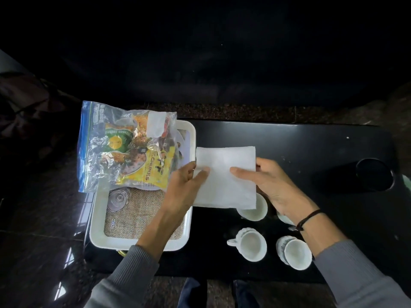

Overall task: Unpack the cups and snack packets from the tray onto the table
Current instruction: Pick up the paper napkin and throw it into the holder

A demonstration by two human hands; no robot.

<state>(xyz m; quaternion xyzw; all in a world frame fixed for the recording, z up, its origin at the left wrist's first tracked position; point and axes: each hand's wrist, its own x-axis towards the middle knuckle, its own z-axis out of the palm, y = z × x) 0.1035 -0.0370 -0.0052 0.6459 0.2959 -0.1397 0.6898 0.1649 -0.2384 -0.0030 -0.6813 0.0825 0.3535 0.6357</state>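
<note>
Pinching a white napkin (224, 176) between both hands' fingers (201, 172), above the cups (251, 244), beside the tray (133, 241).

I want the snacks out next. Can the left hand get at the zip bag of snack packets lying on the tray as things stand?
Probably yes, once freed: the left hand is beside the zip bag with nothing between them, but it now holds the white napkin together with the right hand.

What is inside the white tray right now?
The white tray holds a burlap mat with a glass on it. A zip bag of snack packets lies over its far end, hiding what sits below. The left hand covers part too.
</note>
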